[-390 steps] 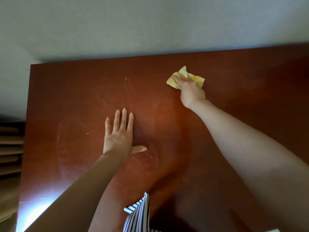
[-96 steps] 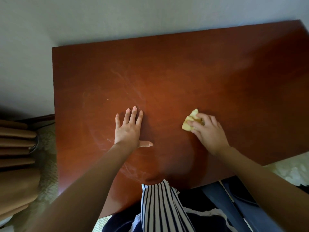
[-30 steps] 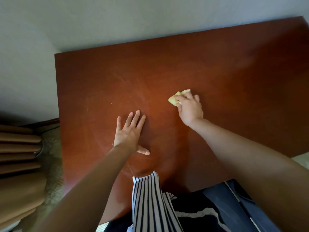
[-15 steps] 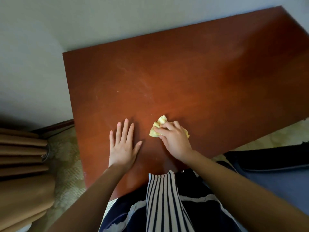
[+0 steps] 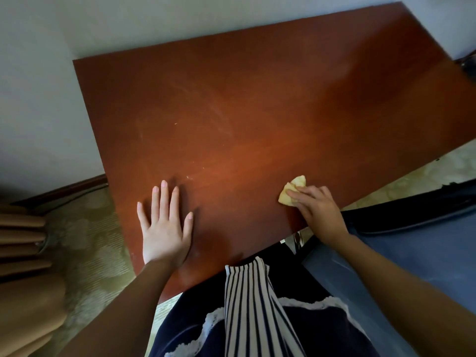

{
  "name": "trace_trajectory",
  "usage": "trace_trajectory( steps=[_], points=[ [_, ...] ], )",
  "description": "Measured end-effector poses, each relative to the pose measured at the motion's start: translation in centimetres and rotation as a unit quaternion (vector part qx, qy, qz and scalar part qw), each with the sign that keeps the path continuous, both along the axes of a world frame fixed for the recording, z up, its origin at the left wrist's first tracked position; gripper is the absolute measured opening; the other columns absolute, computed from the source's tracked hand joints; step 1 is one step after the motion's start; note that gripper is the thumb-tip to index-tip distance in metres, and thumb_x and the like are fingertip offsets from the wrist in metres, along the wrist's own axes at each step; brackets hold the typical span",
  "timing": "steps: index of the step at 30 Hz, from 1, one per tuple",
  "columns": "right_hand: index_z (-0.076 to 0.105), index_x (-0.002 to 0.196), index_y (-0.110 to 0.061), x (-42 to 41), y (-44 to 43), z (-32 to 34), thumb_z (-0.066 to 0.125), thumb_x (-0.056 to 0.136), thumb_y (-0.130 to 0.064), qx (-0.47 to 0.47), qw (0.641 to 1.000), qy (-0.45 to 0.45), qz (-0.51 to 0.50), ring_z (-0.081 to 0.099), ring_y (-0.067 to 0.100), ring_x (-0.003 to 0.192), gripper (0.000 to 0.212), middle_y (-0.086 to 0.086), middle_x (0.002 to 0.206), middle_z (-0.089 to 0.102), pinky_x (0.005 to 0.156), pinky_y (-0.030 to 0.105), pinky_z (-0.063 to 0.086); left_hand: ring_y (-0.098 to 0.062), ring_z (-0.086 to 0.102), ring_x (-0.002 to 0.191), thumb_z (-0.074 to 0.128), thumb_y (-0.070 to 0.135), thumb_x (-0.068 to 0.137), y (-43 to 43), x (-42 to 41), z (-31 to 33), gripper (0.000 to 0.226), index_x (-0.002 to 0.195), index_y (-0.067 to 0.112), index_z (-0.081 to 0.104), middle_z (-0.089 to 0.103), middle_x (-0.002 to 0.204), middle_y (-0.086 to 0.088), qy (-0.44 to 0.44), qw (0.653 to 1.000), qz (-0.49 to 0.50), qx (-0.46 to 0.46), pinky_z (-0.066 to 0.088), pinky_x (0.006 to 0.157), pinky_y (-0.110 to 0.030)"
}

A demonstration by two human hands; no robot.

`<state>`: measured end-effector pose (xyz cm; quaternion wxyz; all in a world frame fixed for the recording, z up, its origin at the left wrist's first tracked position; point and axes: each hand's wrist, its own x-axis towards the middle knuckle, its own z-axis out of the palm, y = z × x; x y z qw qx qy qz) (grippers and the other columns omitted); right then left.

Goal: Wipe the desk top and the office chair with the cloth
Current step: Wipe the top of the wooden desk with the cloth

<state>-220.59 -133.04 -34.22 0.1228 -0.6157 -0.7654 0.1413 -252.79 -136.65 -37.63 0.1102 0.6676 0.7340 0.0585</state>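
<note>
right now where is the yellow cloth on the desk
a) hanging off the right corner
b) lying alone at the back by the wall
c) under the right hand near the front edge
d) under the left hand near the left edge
c: the right hand holds the yellow cloth down on the desk top close to its front edge, while the left hand lies flat with nothing under it.

A pale, plain wall [image 5: 38,99] fills the top and left, with a dark wooden baseboard [image 5: 64,189] along its foot. Tan curtain folds [image 5: 23,253] bunch at the left edge above greenish patterned carpet [image 5: 87,240]. At the bottom hangs black-and-white striped fabric [image 5: 252,305] over a dark garment [image 5: 190,323] edged with white lace trim [image 5: 304,302].
</note>
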Motion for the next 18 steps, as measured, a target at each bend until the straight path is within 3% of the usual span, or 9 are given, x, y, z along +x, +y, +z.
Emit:
trace_trajectory(
  steps=[7, 11, 18],
  points=[
    [0.057, 0.130, -0.016, -1.3, 5.9, -0.5, 0.051, 0.096, -0.015, -0.041, 0.988, -0.061, -0.134, 0.040, 0.035, 0.106, 0.034, 0.014, 0.126, 0.052, 0.090, 0.040, 0.037, -0.011, -0.008, 0.145, 0.011, 0.047, 0.094, 0.0, -0.1, -0.2, 0.070, 0.150, 0.007, 0.019, 0.002, 0.159, -0.003, -0.013, 1.000, 0.003, -0.005, -0.010, 0.117, -0.040],
    [0.051, 0.134, -0.017, -4.9, 7.0, -1.0, 0.043, 0.099, -0.019, -0.037, 0.975, -0.088, -0.200, 0.039, 0.035, 0.110, 0.035, 0.012, 0.133, 0.046, 0.095, 0.039, 0.036, -0.010, -0.008, 0.145, 0.010, 0.046, 0.094, 0.0, -0.3, -0.3, 0.068, 0.151, 0.008, 0.019, 0.004, 0.159, -0.004, -0.025, 1.000, 0.003, 0.002, -0.014, 0.116, -0.036],
    [0.036, 0.144, -0.025, -11.9, 5.5, -0.6, 0.036, 0.101, -0.025, -0.034, 0.991, -0.116, -0.058, 0.036, 0.029, 0.109, 0.042, 0.002, 0.133, 0.042, 0.090, 0.039, 0.040, -0.016, 0.003, 0.147, 0.016, 0.042, 0.096, -0.3, 0.0, -0.4, 0.064, 0.149, 0.005, 0.024, 0.013, 0.159, -0.008, -0.037, 0.999, 0.016, 0.029, -0.008, 0.118, -0.037]
  ],
)
